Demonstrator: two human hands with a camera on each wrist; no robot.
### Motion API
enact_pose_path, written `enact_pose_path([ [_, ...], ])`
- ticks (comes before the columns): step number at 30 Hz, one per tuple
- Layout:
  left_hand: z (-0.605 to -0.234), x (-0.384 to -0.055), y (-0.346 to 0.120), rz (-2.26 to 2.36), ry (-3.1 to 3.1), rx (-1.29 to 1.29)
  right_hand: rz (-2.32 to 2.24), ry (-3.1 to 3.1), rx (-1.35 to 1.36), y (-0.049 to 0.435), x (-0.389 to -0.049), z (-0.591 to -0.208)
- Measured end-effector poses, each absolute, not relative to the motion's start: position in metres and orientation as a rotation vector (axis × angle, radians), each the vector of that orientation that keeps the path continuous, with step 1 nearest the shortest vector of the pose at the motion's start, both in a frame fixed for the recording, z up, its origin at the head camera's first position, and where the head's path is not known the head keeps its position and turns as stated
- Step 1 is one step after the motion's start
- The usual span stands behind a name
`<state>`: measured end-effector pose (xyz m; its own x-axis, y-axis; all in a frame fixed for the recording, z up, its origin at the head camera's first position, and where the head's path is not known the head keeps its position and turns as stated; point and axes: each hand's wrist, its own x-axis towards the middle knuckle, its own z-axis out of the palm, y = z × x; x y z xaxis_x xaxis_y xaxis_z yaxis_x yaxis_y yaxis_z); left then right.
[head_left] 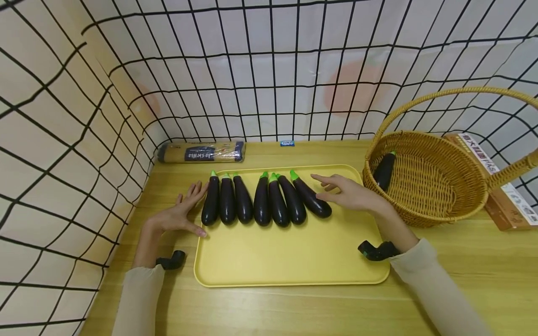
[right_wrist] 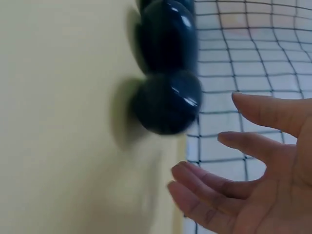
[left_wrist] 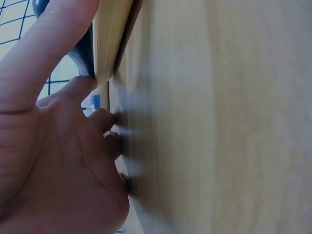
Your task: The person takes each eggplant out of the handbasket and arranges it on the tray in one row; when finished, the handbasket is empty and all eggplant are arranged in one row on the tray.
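Several dark purple eggplants with green stem ends stand in a row across the yellow tray (head_left: 290,261). My left hand (head_left: 180,215), fingers spread, is at the tray's left edge beside the leftmost eggplant (head_left: 211,200), its thumb over the rim. In the left wrist view, some fingertips of that hand (left_wrist: 63,156) are close to the wooden table. Just right of the slanted rightmost eggplant (head_left: 312,197) is my right hand (head_left: 349,192), fingers extended and holding nothing. The right wrist view shows a gap between this hand (right_wrist: 263,180) and the nearest eggplant (right_wrist: 168,105).
A wicker basket (head_left: 424,217) with a tall handle stands right of the tray, one eggplant (head_left: 384,171) inside. Behind it lies a brown box (head_left: 510,210). A wrapped roll (head_left: 201,152) and a small blue packet (head_left: 287,143) lie at the back, before black wire mesh (head_left: 273,70).
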<state>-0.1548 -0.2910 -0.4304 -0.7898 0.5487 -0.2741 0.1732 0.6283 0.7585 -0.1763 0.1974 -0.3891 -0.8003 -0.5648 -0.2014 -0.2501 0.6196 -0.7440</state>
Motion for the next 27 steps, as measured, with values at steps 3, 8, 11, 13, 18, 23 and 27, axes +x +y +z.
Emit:
enact_pose_path([
  [3, -0.432, -0.155, -0.290, 1.021, 2.363, 0.557, -1.084, 2.480, -0.580, 0.217, -0.170, -0.377],
  [8, -0.433, -0.157, -0.289, 1.012, 2.369, 0.559, -1.410, 2.531, -0.408, 0.255, -0.163, -0.361],
  [11, -0.433, -0.157, -0.290, 1.001, 2.379, 0.561, -1.647, 2.567, -0.213, 0.277, -0.163, -0.359],
  [13, -0.433, -0.157, -0.291, 0.989, 2.386, 0.554, -1.703, 2.623, -0.047, 0.290, -0.165, -0.361],
  [18, -0.431, -0.155, -0.293, 0.991, 2.381, 0.551, -1.406, 2.726, 0.231, 0.314, -0.178, -0.376],
  [23, -0.430, -0.155, -0.293, 0.994, 2.378, 0.566, -1.117, 2.635, 0.196, 0.320, -0.191, -0.392],
  [27, -0.431, -0.155, -0.293, 0.992, 2.382, 0.575, -1.044, 2.618, 0.179, 0.315, -0.198, -0.398],
])
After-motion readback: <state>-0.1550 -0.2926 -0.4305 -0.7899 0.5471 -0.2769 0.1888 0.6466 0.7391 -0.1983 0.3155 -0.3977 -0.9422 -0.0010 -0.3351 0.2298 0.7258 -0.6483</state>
